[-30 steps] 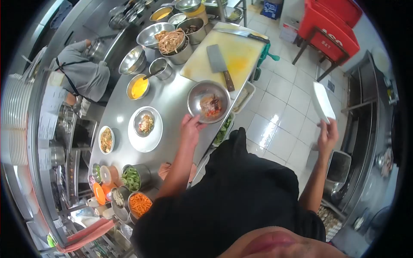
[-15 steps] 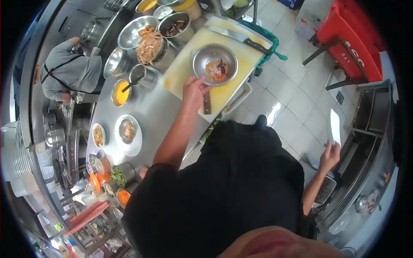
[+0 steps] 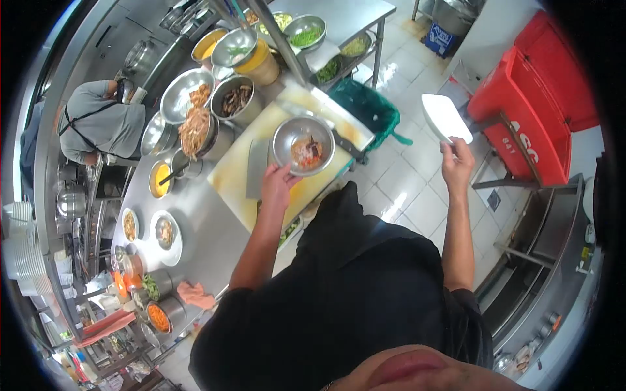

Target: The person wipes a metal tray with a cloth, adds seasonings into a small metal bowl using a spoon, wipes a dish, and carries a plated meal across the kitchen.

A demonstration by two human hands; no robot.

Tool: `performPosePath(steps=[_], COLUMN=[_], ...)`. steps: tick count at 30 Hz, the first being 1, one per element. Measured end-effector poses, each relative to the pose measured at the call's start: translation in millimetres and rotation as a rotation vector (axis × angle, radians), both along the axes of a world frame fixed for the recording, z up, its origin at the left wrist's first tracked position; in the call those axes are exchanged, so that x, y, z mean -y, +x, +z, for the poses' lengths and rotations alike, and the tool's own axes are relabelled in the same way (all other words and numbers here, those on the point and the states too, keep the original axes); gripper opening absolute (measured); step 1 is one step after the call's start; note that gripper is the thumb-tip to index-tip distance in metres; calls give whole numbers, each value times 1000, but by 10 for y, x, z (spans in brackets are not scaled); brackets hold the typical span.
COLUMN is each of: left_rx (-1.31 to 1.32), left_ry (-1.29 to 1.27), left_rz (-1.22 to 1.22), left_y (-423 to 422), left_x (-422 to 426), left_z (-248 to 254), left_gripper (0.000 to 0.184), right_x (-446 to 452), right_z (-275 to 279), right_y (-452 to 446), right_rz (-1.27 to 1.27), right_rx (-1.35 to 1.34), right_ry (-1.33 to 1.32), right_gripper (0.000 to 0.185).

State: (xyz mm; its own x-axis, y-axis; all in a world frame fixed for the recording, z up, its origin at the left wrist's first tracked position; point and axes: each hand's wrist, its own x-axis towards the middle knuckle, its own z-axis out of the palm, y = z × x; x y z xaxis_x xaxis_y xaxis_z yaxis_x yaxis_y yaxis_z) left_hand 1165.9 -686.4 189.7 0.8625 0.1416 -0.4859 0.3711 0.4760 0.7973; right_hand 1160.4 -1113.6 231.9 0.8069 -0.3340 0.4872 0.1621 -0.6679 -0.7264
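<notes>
My left hand (image 3: 277, 182) grips the near rim of a steel bowl (image 3: 302, 147) with a reddish, pale mix inside. The bowl is over the yellow-stained cutting board (image 3: 228, 176). Partly behind it are a cleaver (image 3: 257, 168) and a long knife with a black handle (image 3: 349, 144). My right hand (image 3: 458, 156), raised over the floor on the right, pinches the end of a white dish (image 3: 447, 118), seen tilted.
A green-lined bin (image 3: 365, 111) stands beyond the board, a red bin (image 3: 531, 104) at the right. Steel pots, a bowl of yellow liquid (image 3: 160, 179) and a white plate (image 3: 173, 253) line the counter's left. A person in grey (image 3: 104, 120) bends at the far left.
The view has shifted along the counter toward the green-lined bin. My left hand has carried the bowl farther over the board. My right hand has raised the white dish and brought it forward.
</notes>
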Motion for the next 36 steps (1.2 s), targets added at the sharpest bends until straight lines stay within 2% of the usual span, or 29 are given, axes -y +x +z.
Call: performPosePath(steps=[6, 10, 13, 25, 30, 31, 34, 36], left_rx=[-11, 35, -33, -98, -119, -122, -123, -131], left_ry=[-14, 3, -17, 72, 65, 73, 92, 90], left_rz=[16, 56, 127, 416, 562, 585, 632, 648], left_y=[540, 966, 1175, 1703, 1738, 1734, 1695, 1691], left_x=[231, 430, 617, 1609, 1991, 2050, 2177, 2223], left_z=[-125, -292, -126, -93, -35, -28, -2, -9], left_gripper=[5, 6, 6, 6, 6, 6, 5, 7], right_x=[-14, 107, 139, -241, -514, -539, -685, -706], right_z=[-68, -313, -437, -1145, -1468, -1525, -1609, -1414], right_y=[1268, 2110, 2730, 5437, 6117, 6217, 6470, 6404], right_rz=[108, 195, 214, 462, 556, 574, 613, 555], right_rx=[28, 109, 121, 113, 63, -22, 5, 159], right_ry=[-99, -173, -207, -185, -283, -339, -297, -281], right_gripper=[13, 13, 13, 10, 8, 11, 16, 20])
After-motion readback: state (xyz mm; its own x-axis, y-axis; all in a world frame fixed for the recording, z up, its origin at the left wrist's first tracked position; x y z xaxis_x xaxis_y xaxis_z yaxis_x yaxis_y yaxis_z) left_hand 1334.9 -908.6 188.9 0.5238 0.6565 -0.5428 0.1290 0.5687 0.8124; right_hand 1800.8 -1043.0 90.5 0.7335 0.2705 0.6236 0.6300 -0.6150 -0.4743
